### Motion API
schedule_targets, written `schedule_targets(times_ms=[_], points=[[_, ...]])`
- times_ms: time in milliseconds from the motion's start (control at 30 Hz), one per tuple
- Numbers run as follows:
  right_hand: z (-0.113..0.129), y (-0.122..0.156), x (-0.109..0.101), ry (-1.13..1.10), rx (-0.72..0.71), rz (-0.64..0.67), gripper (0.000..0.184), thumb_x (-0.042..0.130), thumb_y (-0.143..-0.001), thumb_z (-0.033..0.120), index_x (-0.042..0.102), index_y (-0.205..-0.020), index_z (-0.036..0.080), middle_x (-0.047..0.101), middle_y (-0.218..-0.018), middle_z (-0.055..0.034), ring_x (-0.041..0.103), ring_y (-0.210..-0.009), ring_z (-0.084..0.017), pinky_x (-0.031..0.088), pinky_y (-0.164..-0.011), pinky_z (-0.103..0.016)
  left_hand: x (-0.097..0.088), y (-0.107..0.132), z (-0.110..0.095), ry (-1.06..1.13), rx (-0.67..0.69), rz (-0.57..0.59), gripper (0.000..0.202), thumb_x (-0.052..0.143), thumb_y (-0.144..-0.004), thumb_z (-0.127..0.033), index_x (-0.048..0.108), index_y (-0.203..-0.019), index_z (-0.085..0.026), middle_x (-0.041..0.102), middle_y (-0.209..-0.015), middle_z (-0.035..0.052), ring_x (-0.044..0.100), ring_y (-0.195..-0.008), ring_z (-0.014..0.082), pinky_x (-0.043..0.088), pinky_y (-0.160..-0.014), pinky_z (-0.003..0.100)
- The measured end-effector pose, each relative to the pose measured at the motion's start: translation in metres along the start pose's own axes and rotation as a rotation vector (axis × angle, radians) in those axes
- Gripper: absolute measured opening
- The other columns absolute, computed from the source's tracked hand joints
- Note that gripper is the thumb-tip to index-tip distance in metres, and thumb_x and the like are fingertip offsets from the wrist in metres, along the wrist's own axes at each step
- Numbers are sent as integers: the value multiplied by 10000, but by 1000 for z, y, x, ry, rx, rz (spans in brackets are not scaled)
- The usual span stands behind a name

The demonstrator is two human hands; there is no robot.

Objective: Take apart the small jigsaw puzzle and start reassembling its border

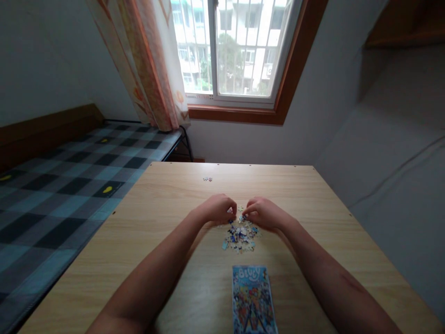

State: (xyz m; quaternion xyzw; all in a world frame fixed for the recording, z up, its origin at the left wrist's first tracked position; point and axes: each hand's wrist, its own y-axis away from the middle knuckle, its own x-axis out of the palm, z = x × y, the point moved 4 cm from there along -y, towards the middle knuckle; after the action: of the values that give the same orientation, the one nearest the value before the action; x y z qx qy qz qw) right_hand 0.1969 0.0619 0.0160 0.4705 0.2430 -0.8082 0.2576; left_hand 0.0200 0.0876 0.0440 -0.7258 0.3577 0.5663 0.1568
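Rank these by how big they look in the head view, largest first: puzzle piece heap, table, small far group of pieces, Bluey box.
1. Table
2. Bluey box, cut off by the bottom edge; its nearness to the camera enlarges it
3. Puzzle piece heap
4. Small far group of pieces

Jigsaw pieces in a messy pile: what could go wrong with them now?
The jigsaw pieces lie loose and crowded together, so the left hand or right hand, both close to the pile's far side, might scatter some. The small cluster of pieces, apart from the pile toward the far edge of the table, could be overlooked or knocked off.
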Motion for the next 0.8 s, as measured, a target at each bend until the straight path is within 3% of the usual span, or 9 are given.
schedule_targets(times_ms=[200,433,600,800], points=[[-4,3,-18,-16,9,-9,101,723,-864,261,795,-934,256,727,-908,-37,626,-879,-170,450,-814,-283,0,2,4,64,9,36,166,718,-775,-384,801,-876,-280,723,-741,-15,612,-661,135,378,-610,240],[-30,17,-39,77,242,134,166,713,-775,162,802,-886,247,743,-860,-38,638,-788,-181,442,-705,-276,2,-3,8,2,10,-9,193,664,-832,-361,797,-937,-269,763,-871,33,648,-764,174,414,-690,265],[-16,9,-31,21,172,86,192,716,-808,209,792,-982,236,744,-931,-46,649,-852,-185,462,-783,-282,10,-6,-1,-57,9,-5,309,687,-817,-423,776,-1088,-303,764,-888,54,668,-850,230,438,-732,290],[10,0,-13,22,82,36,149,677,-866,271,801,-948,257,721,-853,-35,625,-822,-172,438,-766,-268,16,-6,-3,-64,28,-39,294,647,-851,-465,784,-1066,-319,769,-904,50,678,-858,224,434,-726,277]])
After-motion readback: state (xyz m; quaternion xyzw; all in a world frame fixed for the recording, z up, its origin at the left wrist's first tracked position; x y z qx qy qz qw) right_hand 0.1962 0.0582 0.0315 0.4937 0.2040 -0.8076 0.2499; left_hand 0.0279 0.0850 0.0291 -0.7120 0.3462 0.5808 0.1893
